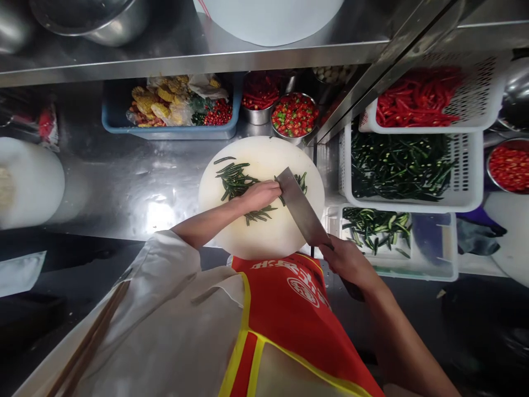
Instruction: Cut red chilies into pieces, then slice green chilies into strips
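The green peppers (235,177) lie as dark strips on the round white cutting board (285,238), the main pile left of centre towards the far edge and a smaller group near the right edge, beyond the blade. The cleaver (303,210) spans the board's right half, tip inward and handle past the near right edge.

For a clean cut, the strips should be aligned in a shallow bundle and held firmly against the board. The guiding fingertips should be tucked behind the knuckles, with the blade's flat riding against them; the main hazard is a finger beneath the edge. Short, even strokes would best keep the pieces uniform.

The left hand (261,196) reaches in over the board's left edge, fingers curled down close beside the blade. Its fingertips are hidden, so whether it grips or merely presses the strips cannot be told. The right hand (349,263), outside the near right edge, is closed around the cleaver handle, forearm angled in from the right.

Beyond the right edge stands a white basket (467,205) of green peppers.
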